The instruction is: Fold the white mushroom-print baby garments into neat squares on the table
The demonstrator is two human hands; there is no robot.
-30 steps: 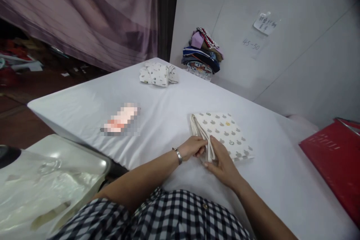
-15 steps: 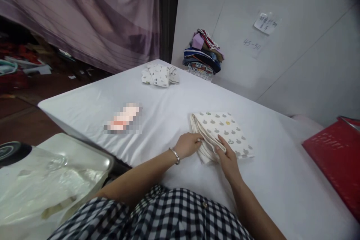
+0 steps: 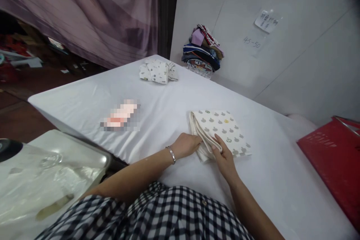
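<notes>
A folded white cloth (image 3: 222, 129) printed with grey apple-like shapes and one yellow one lies on the white-covered table (image 3: 267, 180), its layered folds facing left. My left hand (image 3: 187, 145), with a silver bracelet at the wrist, has its fingertips tucked between the layers at the left edge, partly hidden by the fabric. The upper layers near the front corner are pinched between thumb and fingers of my right hand (image 3: 224, 156), which lifts them slightly.
Another bundled patterned cloth (image 3: 157, 72) sits at the far corner. A blurred-out flat object (image 3: 120, 115) lies to the left. Folded clothes (image 3: 201, 52) are stacked by the wall. A red box-like object (image 3: 332, 153) stands right, and a plastic-covered white surface (image 3: 56, 172) is at lower left.
My right hand has moved up from the cloth's front corner and raised its top layers, opening the folds. My left hand has shifted slightly left, its fingers going between the layers.
</notes>
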